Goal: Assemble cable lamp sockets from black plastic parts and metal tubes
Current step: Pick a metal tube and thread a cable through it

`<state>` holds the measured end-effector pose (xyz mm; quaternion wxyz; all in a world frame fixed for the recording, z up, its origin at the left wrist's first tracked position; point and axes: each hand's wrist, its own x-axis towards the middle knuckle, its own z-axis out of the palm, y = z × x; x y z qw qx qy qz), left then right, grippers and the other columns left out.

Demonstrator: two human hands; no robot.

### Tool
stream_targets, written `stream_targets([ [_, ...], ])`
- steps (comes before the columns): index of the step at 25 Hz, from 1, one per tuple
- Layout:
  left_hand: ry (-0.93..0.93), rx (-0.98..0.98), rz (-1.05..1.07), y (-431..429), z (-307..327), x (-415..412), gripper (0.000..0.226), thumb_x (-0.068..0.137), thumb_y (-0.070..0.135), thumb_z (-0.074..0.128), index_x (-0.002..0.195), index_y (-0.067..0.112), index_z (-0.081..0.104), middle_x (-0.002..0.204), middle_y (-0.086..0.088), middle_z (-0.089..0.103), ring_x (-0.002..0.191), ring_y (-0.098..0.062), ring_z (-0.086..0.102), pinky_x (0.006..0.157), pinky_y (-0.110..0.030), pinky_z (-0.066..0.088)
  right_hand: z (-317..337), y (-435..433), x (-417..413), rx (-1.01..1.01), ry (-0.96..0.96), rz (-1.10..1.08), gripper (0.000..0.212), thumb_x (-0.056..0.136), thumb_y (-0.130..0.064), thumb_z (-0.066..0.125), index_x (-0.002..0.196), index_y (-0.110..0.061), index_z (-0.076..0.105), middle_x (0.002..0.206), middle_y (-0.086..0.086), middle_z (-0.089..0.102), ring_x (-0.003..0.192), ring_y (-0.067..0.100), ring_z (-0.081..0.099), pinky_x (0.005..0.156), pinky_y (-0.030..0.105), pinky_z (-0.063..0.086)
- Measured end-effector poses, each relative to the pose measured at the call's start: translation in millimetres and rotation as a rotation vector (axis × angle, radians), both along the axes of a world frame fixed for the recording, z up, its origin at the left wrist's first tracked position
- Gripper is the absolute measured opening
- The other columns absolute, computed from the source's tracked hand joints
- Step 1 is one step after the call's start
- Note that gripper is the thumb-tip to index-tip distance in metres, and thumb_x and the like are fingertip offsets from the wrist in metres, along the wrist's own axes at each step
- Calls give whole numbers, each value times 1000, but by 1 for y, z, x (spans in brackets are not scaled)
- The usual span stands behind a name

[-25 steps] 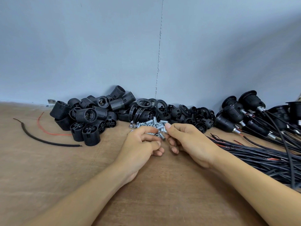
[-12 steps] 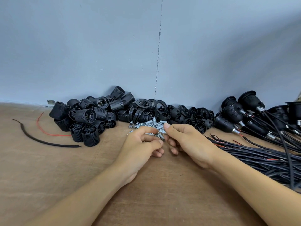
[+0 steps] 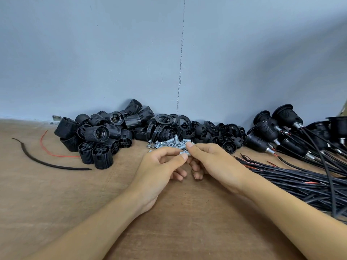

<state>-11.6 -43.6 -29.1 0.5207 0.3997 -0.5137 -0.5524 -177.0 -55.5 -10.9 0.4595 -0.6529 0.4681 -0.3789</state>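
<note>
My left hand (image 3: 159,166) and my right hand (image 3: 212,162) meet at the middle of the wooden table (image 3: 56,194). Both pinch one small metal tube (image 3: 185,152) between thumb and fingertips, just in front of a little heap of silver metal tubes and nuts (image 3: 167,142). Black threaded socket bodies (image 3: 97,136) are piled at the back left. Black rings and caps (image 3: 187,126) lie behind the heap. Assembled sockets (image 3: 266,132) with cables sit at the back right.
A bundle of black cables (image 3: 300,181) with red cores spreads over the right side of the table. A loose black cable piece (image 3: 47,164) and a red wire (image 3: 54,152) lie at the left. A blue-grey wall (image 3: 169,53) closes off the back.
Both hands stay together at the tube heap. The fingers have shifted slightly on the small tube; nothing else has moved.
</note>
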Motion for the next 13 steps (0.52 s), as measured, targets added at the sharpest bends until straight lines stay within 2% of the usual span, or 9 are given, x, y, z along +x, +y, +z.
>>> stream_targets([
  [3,68,30,23,0,1,1,16,88,5,74,104,2,70,84,-11,77,68,-20,70,60,-26,56,5,-5,-4,-68,10,-132,31,104,-33,51,86,-12,65,69,1,64,61,18,63,61,31,50],
  [6,103,27,34,0,2,1,13,89,1,71,102,3,67,90,-10,79,75,-23,74,62,-26,57,14,-12,-11,-171,-163,-338,10,101,-16,57,95,-13,66,68,-3,67,63,13,65,64,31,52],
  [8,103,24,23,0,3,1,13,90,0,69,101,5,63,94,-9,79,73,-22,74,59,-24,55,21,-17,-20,-253,-232,-476,9,97,-14,60,93,-19,66,66,-7,69,68,13,66,70,34,54],
  [9,96,21,17,0,4,1,13,91,0,68,102,6,63,94,-9,79,71,-21,73,57,-23,54,23,-19,-27,-316,-133,-547,9,95,-16,61,93,-22,67,73,-8,71,74,13,67,76,35,55],
  [11,78,11,13,0,4,1,13,91,2,68,103,7,67,92,-10,79,66,-18,68,55,-23,51,21,-22,-44,-409,364,-653,13,91,-19,64,102,-24,69,101,-3,68,96,17,64,92,40,51],
  [12,74,4,13,1,3,1,13,91,3,69,103,7,68,91,-11,79,64,-16,66,55,-22,49,17,-22,-51,-395,631,-664,23,89,-21,66,112,-24,68,115,1,62,108,23,58,98,42,46],
  [13,72,-1,15,0,3,1,13,91,4,69,104,7,69,91,-11,79,63,-16,65,54,-22,49,12,-22,-55,-348,808,-661,32,89,-24,67,121,-23,66,125,5,55,117,28,51,101,44,42],
])
